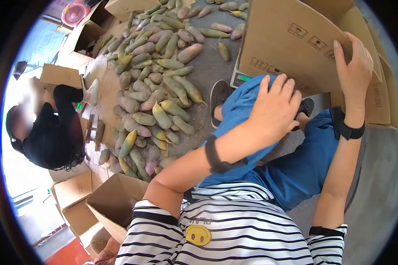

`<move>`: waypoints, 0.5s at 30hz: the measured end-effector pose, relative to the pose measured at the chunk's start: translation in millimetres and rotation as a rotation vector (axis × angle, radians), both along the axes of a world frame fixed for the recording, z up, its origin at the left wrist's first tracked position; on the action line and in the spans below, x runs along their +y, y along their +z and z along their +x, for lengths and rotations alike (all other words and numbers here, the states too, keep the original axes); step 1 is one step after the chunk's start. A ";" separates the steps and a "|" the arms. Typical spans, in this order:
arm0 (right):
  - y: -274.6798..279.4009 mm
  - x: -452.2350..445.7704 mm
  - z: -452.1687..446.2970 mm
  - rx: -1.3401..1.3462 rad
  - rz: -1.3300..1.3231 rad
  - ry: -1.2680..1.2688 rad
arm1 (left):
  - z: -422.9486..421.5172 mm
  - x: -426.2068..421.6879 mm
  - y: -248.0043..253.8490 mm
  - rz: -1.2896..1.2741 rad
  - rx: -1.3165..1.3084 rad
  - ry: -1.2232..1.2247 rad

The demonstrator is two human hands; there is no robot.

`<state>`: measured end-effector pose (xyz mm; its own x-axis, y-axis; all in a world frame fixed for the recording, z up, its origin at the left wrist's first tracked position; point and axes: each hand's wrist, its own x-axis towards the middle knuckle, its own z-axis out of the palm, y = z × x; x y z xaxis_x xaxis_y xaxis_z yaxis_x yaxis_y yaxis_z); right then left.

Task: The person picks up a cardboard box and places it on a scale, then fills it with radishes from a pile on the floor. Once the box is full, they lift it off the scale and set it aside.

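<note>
We see the box (281,42) at the upper right of the frame, on a scale (242,78) whose green display shows at its lower left corner. Our right hand (357,66) grasps a panel edge, thumb on the printed face and fingers over the rim. Our left hand (275,106) holds nothing; it lies on the blue trousers (296,176) at the knee, fingers loosely spread. Radishes (176,88) lie heaped at upper centre, and a person (51,132) in black sits at the left of the frame.
</note>
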<state>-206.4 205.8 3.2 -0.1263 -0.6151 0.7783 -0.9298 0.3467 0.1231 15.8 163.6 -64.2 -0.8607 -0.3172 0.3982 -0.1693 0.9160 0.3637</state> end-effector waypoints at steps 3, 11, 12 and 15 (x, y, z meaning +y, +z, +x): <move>-0.5 1.2 -1.0 -0.026 0.017 -0.048 | -2.9 -1.8 -2.5 -0.030 -0.026 -0.016; -0.8 0.4 1.7 -0.013 0.011 -0.043 | -4.7 0.8 -7.0 -0.083 -0.031 0.012; 0.5 0.3 2.5 -0.010 0.015 -0.061 | -4.2 2.3 -6.2 -0.081 -0.031 0.012; 2.0 0.1 3.7 -0.037 0.024 -0.084 | -5.6 4.0 -7.8 -0.083 -0.031 0.022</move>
<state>-202.7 206.0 5.2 -0.2065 -0.6194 0.7575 -0.9016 0.4211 0.0985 10.2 167.6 -72.0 -0.8661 -0.3032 0.3974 -0.1996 0.9387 0.2812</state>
